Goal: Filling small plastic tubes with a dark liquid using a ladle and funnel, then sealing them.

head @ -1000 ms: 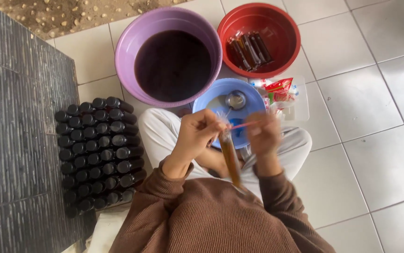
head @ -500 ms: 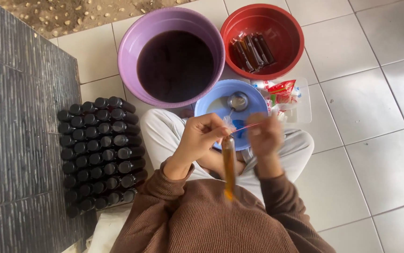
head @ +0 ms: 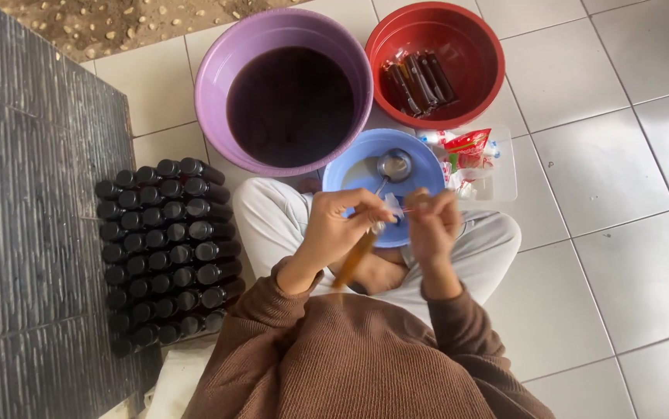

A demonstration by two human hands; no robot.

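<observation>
My left hand (head: 342, 225) pinches the top of a long thin plastic pouch of brown liquid (head: 355, 260) that hangs down over my lap. My right hand (head: 432, 221) grips the same pouch top from the right, with a thin reddish band stretched between the two hands. Both hands sit just above a blue bowl (head: 358, 167) holding a metal ladle (head: 393, 164). A purple basin (head: 218, 66) of dark liquid stands beyond the bowl.
A red basin (head: 490, 70) at the top right holds several filled brown pouches (head: 418, 80). A clear tray (head: 505, 174) with red-and-white packets lies right of the bowl. Rows of dark capped bottles (head: 165, 252) stand at my left, beside a dark ribbed mat (head: 32, 209).
The hanging pouch has swung from pointing straight down to slanting down-left. Both hands stay close together at its top, shifted slightly.
</observation>
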